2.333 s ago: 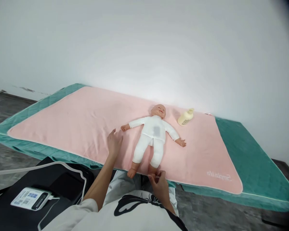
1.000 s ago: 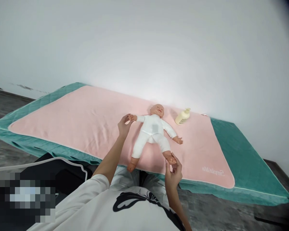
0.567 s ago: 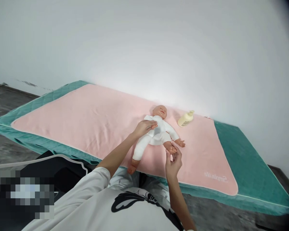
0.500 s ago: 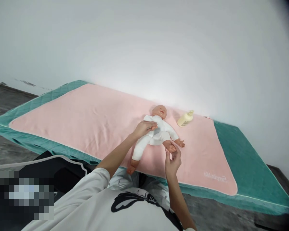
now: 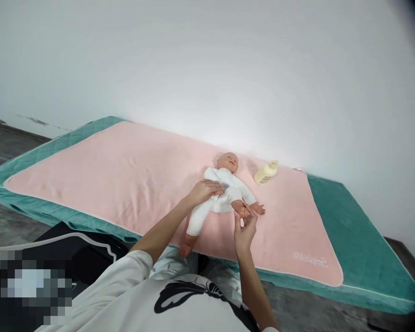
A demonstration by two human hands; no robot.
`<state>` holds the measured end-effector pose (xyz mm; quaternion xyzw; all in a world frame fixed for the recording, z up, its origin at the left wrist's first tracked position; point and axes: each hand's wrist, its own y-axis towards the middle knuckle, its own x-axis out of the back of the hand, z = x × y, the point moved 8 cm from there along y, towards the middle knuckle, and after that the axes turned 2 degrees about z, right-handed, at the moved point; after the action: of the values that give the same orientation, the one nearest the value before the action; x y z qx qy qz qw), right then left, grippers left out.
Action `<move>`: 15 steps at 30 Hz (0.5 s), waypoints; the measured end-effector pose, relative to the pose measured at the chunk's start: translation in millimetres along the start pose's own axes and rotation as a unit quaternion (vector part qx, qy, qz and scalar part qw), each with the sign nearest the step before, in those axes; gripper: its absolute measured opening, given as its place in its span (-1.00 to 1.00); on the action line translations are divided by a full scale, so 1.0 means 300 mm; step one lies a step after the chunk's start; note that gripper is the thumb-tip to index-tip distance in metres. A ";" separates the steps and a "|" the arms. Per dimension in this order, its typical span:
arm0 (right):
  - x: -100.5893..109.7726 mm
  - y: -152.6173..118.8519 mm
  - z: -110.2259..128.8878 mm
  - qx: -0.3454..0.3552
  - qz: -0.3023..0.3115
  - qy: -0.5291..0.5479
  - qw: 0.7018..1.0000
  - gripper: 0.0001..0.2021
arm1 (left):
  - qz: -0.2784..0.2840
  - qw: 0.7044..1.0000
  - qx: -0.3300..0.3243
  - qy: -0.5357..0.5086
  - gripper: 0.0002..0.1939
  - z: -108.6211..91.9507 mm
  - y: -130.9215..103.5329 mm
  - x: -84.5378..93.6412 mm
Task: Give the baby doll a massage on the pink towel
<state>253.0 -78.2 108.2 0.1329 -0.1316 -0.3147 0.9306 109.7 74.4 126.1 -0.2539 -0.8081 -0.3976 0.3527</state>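
A baby doll (image 5: 224, 203) with a white cloth body lies on its back, its bald head towards the wall. My left hand (image 5: 204, 191) reaches across its belly, fingers closed over one small doll hand that peeks out beneath them. My right hand (image 5: 245, 231) pinches the doll's foot (image 5: 241, 210) between thumb and fingers, with that leg bent up. The doll's other leg (image 5: 195, 226) stretches towards me, its foot over the near edge. Close to my right hand lies the doll's other hand (image 5: 258, 208), untouched.
Beyond the doll stands a pale yellow pump bottle (image 5: 265, 173). A pink blanket (image 5: 100, 170) covers much of the green padded bed (image 5: 352, 230), which sits against a white wall (image 5: 207, 69). At lower left are a black object (image 5: 86, 253) and a pale cable (image 5: 72, 235).
The doll's held foot and my right hand have shifted slightly left and down. My left hand has moved a little down and left, still at the doll's hand. The view has shifted slightly.
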 end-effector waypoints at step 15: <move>0.140 -0.093 0.014 0.002 -0.003 -0.017 1.000 -0.48 | -0.230 0.952 0.196 -0.055 -0.45 0.244 -0.121 0.309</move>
<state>268.4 -126.4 109.7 0.1300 -0.1479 -0.3192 0.9270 0.1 126.4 149.0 -0.0082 -0.9247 -0.2870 0.2500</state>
